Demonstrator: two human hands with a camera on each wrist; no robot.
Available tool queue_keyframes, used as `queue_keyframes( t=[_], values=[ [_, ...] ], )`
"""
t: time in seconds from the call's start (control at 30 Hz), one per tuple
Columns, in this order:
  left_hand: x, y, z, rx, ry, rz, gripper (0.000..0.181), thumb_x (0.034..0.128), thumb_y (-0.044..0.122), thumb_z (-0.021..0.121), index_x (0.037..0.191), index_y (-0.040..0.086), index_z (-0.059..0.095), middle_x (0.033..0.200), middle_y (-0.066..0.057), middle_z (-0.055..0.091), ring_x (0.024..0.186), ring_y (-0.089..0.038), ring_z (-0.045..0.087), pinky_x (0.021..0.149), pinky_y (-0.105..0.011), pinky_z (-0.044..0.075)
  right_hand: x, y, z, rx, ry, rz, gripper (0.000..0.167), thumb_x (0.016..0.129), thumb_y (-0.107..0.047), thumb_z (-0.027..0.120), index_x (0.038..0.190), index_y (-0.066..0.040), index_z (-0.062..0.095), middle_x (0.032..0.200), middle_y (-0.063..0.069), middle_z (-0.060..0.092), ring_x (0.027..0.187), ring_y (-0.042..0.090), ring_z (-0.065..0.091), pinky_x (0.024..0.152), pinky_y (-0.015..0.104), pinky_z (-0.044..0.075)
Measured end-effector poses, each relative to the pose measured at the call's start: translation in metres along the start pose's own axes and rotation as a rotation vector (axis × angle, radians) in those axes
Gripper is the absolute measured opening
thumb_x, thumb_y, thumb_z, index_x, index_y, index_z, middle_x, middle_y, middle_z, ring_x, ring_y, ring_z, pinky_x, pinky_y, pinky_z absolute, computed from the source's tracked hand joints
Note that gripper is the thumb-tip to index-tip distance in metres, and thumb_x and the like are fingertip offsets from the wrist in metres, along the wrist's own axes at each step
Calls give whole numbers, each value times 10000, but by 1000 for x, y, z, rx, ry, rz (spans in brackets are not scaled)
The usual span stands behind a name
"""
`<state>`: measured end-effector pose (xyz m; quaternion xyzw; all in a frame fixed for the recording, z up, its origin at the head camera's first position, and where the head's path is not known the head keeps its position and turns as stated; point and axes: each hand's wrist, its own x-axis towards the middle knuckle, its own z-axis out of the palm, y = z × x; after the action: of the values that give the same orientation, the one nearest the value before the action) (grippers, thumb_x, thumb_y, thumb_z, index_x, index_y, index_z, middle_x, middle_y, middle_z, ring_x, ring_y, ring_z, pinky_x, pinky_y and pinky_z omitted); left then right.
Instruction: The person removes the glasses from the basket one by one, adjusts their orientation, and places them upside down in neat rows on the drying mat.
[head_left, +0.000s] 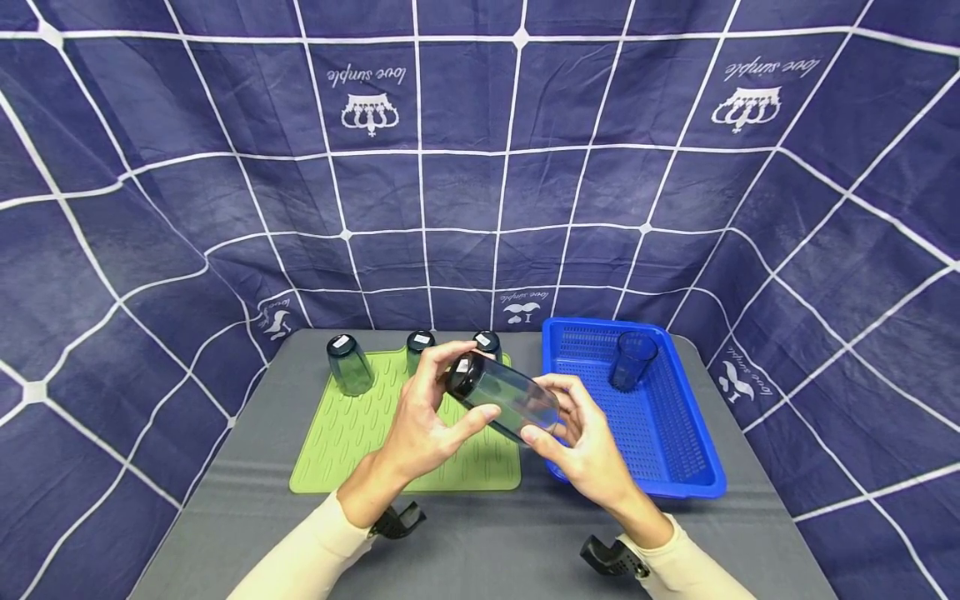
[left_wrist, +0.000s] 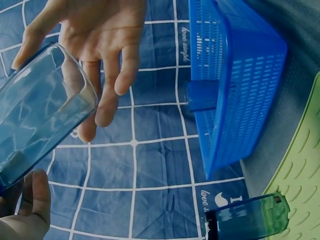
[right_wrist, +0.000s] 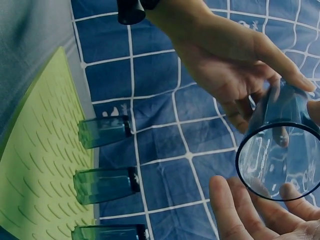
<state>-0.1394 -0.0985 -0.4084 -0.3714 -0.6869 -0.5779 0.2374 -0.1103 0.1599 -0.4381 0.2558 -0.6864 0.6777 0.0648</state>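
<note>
A clear blue-grey drinking glass [head_left: 506, 392] is held tilted in mid-air over the right part of the green mat, its dark thick base up to the left. My left hand [head_left: 420, 425] grips it near the base, thumb on the near side and fingers on the far side. At the rim end is my right hand [head_left: 581, 442], its fingers loosely spread around the mouth. The right wrist view shows the round rim of the glass [right_wrist: 280, 162] facing that hand [right_wrist: 270, 215], with several fingertips apart from it. The left wrist view shows the right hand's relaxed fingers [left_wrist: 107, 65] beside the rim.
Three similar glasses stand upside down along the back of the green ridged mat [head_left: 337, 458]: a left one [head_left: 350, 367], a middle one [head_left: 418, 346] and a right one [head_left: 487, 342]. To the right sits a blue perforated basket [head_left: 693, 417] holding another glass [head_left: 632, 362].
</note>
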Motion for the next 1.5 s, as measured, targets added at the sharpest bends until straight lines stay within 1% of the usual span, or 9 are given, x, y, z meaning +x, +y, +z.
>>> queue_keyframes(
  t=[0.13, 0.23, 0.33, 0.4, 0.5, 0.73, 1.07, 1.3, 1.5],
  values=[
    [2, 1, 1, -19, -2, 3, 826, 881, -84, 949, 1592, -18, 535, 1443, -260, 756, 1291, -165, 783, 1077, -239, 662, -1, 1, 0, -17, -15, 5, 585, 1021, 61, 801, 1539, 41, 529, 1417, -69, 797, 1253, 103, 792, 894, 276, 706],
    [3, 1, 2, -21, 2, 13, 816, 883, -85, 943, 1589, -24, 539, 1442, -261, 755, 1300, -155, 779, 1087, -240, 659, -1, 1, 0, -39, -21, 12, 580, 1025, 48, 804, 1539, 30, 535, 1455, 44, 785, 1295, 58, 768, 895, 275, 697],
    [4, 1, 3, -19, 4, 15, 808, 883, -81, 938, 1586, -22, 545, 1445, -255, 757, 1314, -146, 772, 1090, -235, 655, -1, 0, 1, -56, -32, 13, 575, 1030, 38, 803, 1539, 21, 536, 1470, 196, 762, 1298, 37, 756, 909, 279, 694],
    [5, 1, 4, -17, 3, 17, 803, 883, -75, 935, 1584, -21, 548, 1450, -251, 759, 1323, -143, 769, 1092, -231, 652, -1, -1, 1, -58, -44, 10, 571, 1033, 34, 799, 1538, 23, 533, 1450, 274, 751, 1271, 63, 769, 916, 284, 696],
    [6, 2, 4, -13, 4, 25, 800, 879, -73, 932, 1582, -25, 552, 1462, -253, 757, 1330, -146, 768, 1093, -227, 649, 0, -1, 2, -51, -64, 6, 561, 1041, 24, 793, 1535, 24, 526, 1373, 316, 760, 1161, 96, 792, 918, 291, 701],
    [8, 5, 5, -11, 0, 25, 788, 895, -50, 932, 1585, -15, 554, 1467, -236, 770, 1347, -172, 777, 1113, -236, 645, 0, 1, 3, -45, -80, -2, 560, 1046, 20, 791, 1536, 25, 520, 1314, 293, 790, 1112, 135, 810, 945, 299, 707],
    [9, 8, 8, 3, 7, 20, 795, 881, -64, 945, 1579, -7, 570, 1466, -240, 756, 1334, -160, 777, 1131, -229, 633, -3, 1, 5, -58, -94, 17, 581, 1050, 17, 799, 1546, 26, 498, 1345, 260, 801, 1137, 98, 812, 1023, 262, 677],
    [8, 11, 8, 40, 23, 5, 797, 863, -43, 976, 1564, 4, 598, 1504, -226, 719, 1332, -113, 753, 1099, -231, 649, -3, 1, 8, -76, -106, 8, 580, 1052, 9, 808, 1535, 34, 487, 1314, 271, 817, 1114, 93, 816, 1036, 252, 663],
    [8, 12, 7, 59, 31, 2, 797, 850, -28, 995, 1551, 11, 619, 1517, -226, 716, 1324, -116, 756, 1073, -282, 679, -2, 0, 10, -72, -107, 12, 602, 1047, -11, 831, 1541, 15, 488, 1313, 238, 824, 1110, 76, 808, 1044, 248, 653]
  ],
)
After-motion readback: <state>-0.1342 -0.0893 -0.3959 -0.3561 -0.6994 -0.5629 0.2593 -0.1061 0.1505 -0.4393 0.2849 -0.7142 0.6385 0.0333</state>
